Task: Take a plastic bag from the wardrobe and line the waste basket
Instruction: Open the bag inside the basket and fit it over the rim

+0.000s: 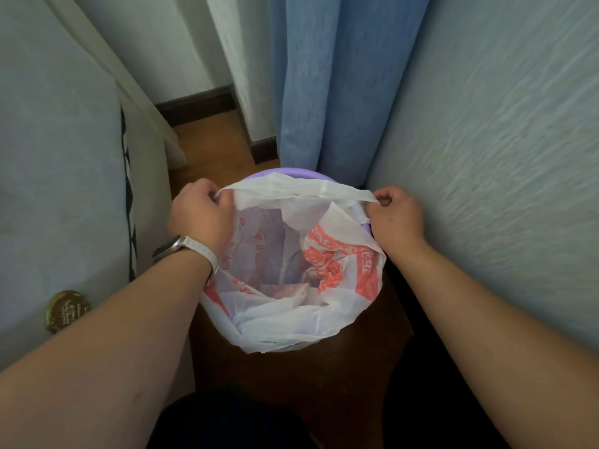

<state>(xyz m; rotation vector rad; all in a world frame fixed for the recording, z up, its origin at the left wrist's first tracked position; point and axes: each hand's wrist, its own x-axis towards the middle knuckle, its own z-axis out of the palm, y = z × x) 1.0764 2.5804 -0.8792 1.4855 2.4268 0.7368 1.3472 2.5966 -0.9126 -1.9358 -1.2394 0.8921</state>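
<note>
A purple waste basket (285,174) stands on the floor, only its far rim showing. A white plastic bag (291,315) with red print sits inside it, its near edge folded over the basket's near rim. My left hand (199,212) grips the bag's far edge at the left. My right hand (397,212) pinches the same edge at the right. The edge is stretched taut between them, just inside the far rim.
A blue curtain (327,92) hangs right behind the basket. A pale textured surface (502,157) rises close on the right. A white bed or cabinet side (64,173) with a gold round sticker (66,311) stands on the left. The floor (214,140) is brown wood.
</note>
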